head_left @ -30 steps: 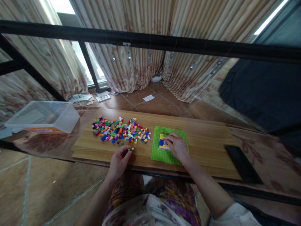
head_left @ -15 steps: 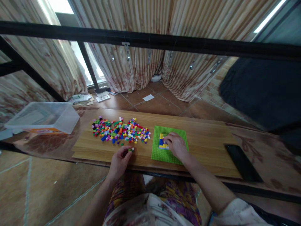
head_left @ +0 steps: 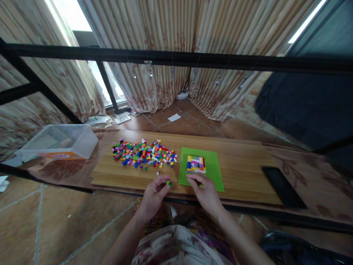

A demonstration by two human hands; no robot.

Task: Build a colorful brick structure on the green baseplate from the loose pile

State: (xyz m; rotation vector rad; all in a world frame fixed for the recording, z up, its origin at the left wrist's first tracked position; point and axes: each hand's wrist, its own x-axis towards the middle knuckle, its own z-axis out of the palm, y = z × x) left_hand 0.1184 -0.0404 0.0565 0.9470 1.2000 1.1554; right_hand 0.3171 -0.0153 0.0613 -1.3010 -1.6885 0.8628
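Observation:
A green baseplate (head_left: 211, 165) lies on a wooden board, with a small block of coloured bricks (head_left: 196, 164) built on it. My right hand (head_left: 203, 191) rests at the plate's near edge, its fingers curled and pinched together; what they hold, if anything, is hidden. My left hand (head_left: 154, 194) is just left of the plate, pinching small green bricks (head_left: 168, 182) between thumb and fingers. A heap of loose coloured bricks (head_left: 143, 153) lies further left on the board. One tiny white brick (head_left: 157, 173) sits apart below the heap.
A clear plastic tub (head_left: 59, 141) stands at the table's left end. A black phone (head_left: 283, 187) lies on the right of the table. A black metal bar (head_left: 176, 59) crosses the view above, with curtains and a tiled floor behind.
My right hand has drawn back off the built bricks to the plate's near edge, uncovering them. My left hand has moved right, toward the plate, still pinching bricks. The camera has tilted slightly.

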